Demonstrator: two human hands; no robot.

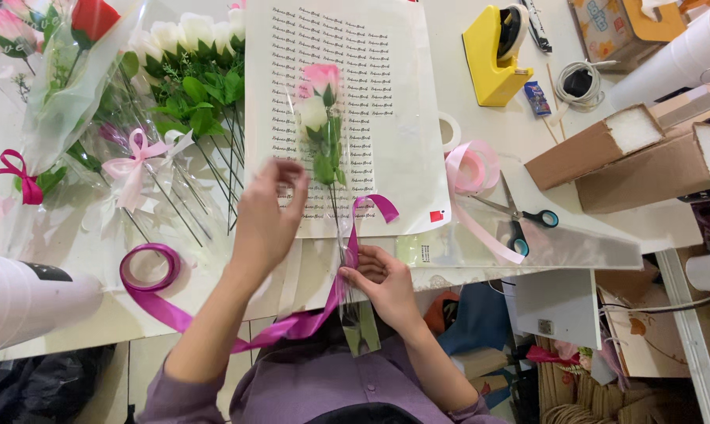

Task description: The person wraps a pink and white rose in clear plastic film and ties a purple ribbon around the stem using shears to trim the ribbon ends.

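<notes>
1. Where the table's left edge meets the view, wrapped flower bundles [96,86] lie with a pink bow [135,161], and a magenta ribbon [155,286] coils near the front edge.
2. Next comes the left hand [265,220], raised over the printed wrapping sheet [371,118], fingers loosely spread with thumb and forefinger pinched together; what they pinch is too fine to tell.
3. On that sheet lies a single pink rose [322,86] in a clear sleeve, stem pointing toward the person.
4. Below it, the right hand [382,286] is closed around the sleeve's lower end, where the magenta ribbon loops the stem.
5. Farther right rest a pale pink ribbon roll [473,169], scissors [528,220], a yellow tape dispenser [492,59] and cardboard boxes [645,157].
</notes>
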